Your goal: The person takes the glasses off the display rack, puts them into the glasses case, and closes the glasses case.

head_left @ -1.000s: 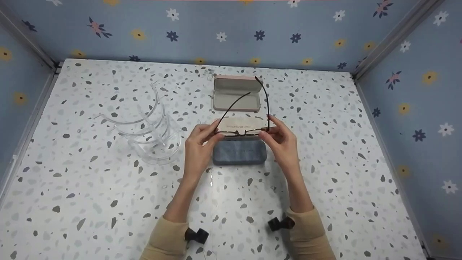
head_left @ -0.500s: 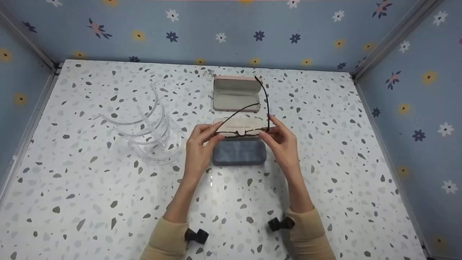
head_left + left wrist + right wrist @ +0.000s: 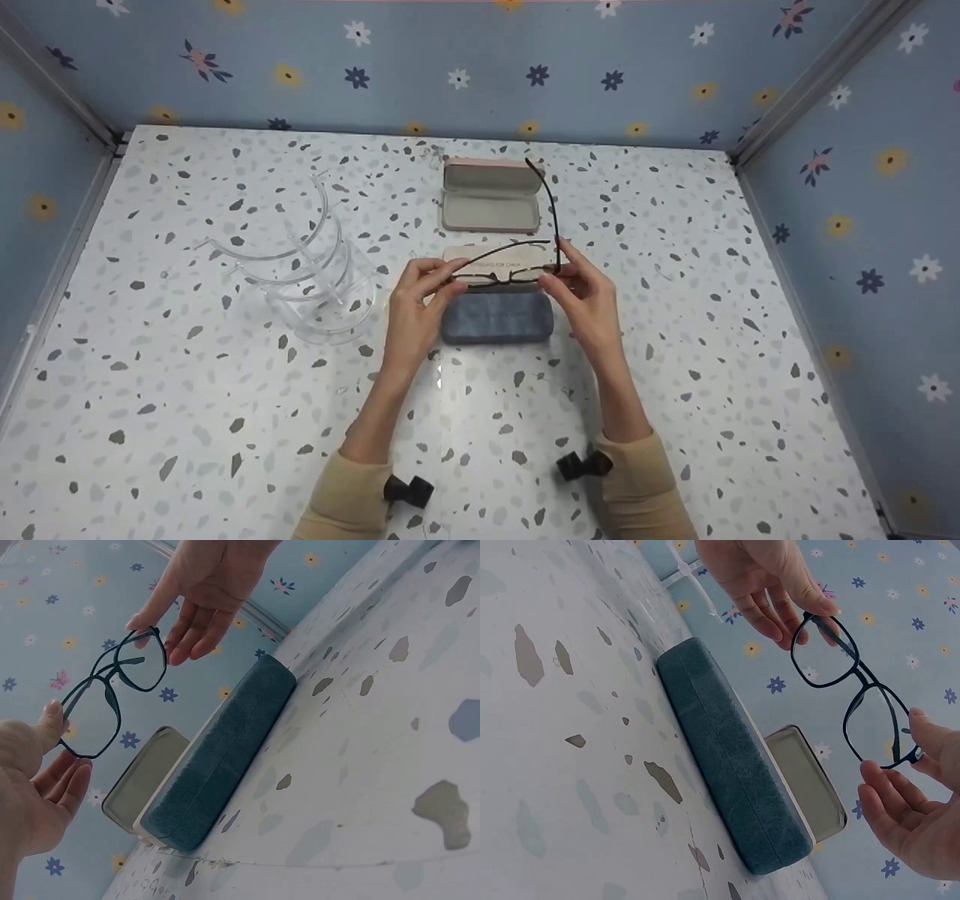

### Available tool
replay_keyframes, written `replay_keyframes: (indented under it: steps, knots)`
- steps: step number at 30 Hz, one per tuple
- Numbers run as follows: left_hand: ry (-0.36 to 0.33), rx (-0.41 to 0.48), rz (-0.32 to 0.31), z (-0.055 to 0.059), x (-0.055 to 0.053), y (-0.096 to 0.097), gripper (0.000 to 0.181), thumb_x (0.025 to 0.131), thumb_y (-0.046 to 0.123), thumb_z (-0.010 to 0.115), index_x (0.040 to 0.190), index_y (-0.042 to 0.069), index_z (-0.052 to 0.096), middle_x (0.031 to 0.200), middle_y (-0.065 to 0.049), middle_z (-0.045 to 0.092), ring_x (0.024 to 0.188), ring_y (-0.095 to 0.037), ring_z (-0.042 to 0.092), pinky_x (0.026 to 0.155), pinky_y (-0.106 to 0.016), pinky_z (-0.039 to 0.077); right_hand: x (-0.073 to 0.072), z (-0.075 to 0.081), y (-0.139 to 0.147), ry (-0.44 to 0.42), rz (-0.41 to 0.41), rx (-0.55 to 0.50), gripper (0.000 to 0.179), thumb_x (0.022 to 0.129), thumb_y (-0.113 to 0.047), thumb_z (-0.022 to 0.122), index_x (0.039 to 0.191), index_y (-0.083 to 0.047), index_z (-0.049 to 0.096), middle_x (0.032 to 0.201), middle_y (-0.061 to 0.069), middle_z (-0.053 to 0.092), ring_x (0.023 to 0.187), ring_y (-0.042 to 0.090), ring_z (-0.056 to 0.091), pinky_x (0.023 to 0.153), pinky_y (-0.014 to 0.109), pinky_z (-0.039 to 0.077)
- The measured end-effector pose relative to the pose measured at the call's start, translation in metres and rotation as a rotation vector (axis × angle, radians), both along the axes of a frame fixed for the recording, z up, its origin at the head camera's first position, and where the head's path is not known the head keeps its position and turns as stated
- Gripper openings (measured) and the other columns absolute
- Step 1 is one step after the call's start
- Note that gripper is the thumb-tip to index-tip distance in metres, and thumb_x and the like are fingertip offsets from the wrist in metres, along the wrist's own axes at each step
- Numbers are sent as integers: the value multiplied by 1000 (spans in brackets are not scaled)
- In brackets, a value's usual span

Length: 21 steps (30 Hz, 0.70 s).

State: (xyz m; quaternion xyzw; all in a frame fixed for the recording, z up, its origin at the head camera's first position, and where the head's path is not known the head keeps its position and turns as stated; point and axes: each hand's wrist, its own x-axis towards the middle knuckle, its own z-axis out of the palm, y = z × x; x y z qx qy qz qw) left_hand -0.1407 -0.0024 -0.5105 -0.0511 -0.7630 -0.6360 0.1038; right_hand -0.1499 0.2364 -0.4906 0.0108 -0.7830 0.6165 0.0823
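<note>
A pair of dark-framed glasses [image 3: 501,281] is held in the air by both hands, lenses toward the person and temples pointing away. My left hand [image 3: 416,304] pinches the left end of the frame between thumb and fingers. At the other end, my right hand [image 3: 591,304] grips the right hinge corner the same way. The right temple stands extended, while the left temple slants inward across the frame. Below the glasses lies a blue glasses case [image 3: 497,319], with a cream panel [image 3: 469,253] bearing printed text along its far side. In the right wrist view the case [image 3: 731,757] sits apart from the glasses.
Behind, a second glasses case [image 3: 491,211] lies open, pinkish outside and grey inside. A clear plastic tiered stand [image 3: 330,330] is to the left. The speckled white table [image 3: 712,337] is bounded by flowered blue panels [image 3: 420,45] at the back and sides.
The left temple of the glasses has swung inward and toward the lenses, its tip moving right and nearer. The right temple's tip has shifted slightly left. Both hands stay nearly in place.
</note>
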Motion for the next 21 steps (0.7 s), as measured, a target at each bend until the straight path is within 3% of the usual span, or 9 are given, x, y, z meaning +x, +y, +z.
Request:
replay_keyframes:
  steps: [6,21]
  knots:
    - [12,-1,-8,-1,0,0,32,91,26,74,123,20,77,121,-6,62,107,-16,65,93,-22,54,1,0,1,0,6,13,57,94,-13,76,148,-18,57,95,6,70,83,8,70,77,19,53]
    - [16,-16,-9,-2,-1,0,31,91,27,73,120,19,78,121,-7,62,109,-17,64,93,-22,52,1,-1,0,14,35,2,55,96,-13,74,147,-16,57,95,5,69,85,9,71,82,22,59]
